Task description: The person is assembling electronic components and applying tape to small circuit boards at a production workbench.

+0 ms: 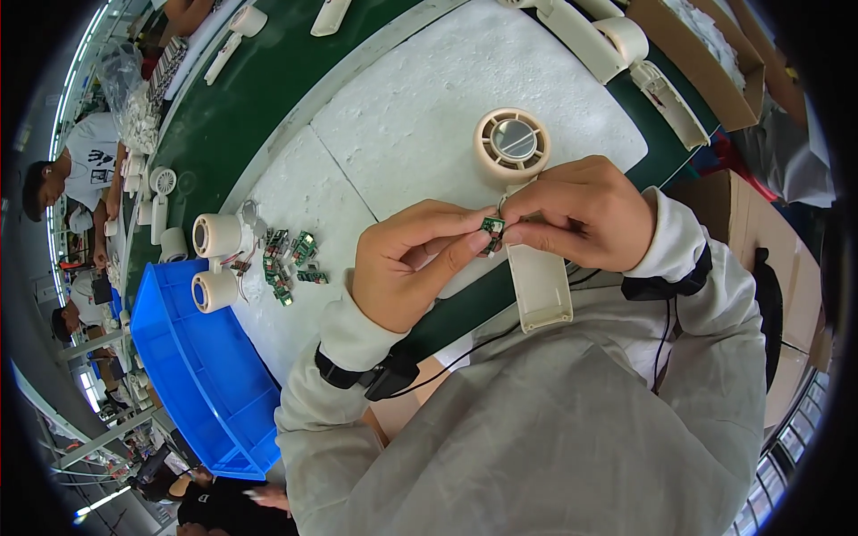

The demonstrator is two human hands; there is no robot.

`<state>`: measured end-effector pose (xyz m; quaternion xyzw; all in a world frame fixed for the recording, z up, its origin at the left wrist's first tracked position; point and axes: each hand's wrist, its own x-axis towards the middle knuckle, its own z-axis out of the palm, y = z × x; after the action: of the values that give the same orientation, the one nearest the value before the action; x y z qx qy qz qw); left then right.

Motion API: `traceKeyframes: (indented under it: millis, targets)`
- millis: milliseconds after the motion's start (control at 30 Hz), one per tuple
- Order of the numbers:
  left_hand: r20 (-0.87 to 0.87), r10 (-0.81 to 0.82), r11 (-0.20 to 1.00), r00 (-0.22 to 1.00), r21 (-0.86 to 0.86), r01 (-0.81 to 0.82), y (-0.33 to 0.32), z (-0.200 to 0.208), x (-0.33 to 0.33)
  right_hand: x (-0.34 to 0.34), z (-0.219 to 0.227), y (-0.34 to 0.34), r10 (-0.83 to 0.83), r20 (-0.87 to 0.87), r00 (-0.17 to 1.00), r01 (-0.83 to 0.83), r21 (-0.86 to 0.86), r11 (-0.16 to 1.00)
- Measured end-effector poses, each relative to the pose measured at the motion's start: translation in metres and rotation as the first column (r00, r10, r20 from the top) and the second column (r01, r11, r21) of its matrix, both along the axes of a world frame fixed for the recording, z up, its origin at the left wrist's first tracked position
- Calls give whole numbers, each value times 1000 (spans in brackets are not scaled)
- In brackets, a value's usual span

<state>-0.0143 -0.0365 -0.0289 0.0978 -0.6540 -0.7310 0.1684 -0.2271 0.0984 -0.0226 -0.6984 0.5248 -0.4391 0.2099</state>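
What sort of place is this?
Probably a factory assembly workshop. The left hand holds a small circuit board, more boards lie on the white surface, similar cream casings are spread about, and other people are along the green bench.

left fingers (454, 219) and right fingers (542, 200) in pinches, close together

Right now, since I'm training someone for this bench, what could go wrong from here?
The left hand pinches the small green circuit board by fingertips, so it might slip. The open handle casing seems to reach past the table edge, so a knock could dislodge it. The black cable runs from the left wristband toward the casing and might snag.
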Motion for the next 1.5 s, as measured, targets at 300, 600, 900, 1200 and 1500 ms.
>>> traceKeyframes:
  millis: [300, 600, 900, 1200, 1500]
  targets:
    - [0, -19, 951, 1000, -310, 19, 2, 5, -2, -9, 10, 3, 131, -100, 986, -132, 2, 991]
    - [20, -13, 926, 1000, -376, 19, 3, 8, -2, -9, 4, 2, 142, -88, 986, -148, -56, 987]
    - [9, -14, 948, 1000, -316, 16, 3, 5, -1, -9, 8, 5, 157, -72, 985, -154, 46, 987]
    - [17, -5, 942, 1000, -336, 10, 3, 4, 0, -10, 10, 5, 164, -40, 986, -161, 69, 985]
    - [19, 1, 926, 1000, -378, 6, 3, 5, 0, -7, 11, 6, 158, -52, 986, -155, 59, 986]
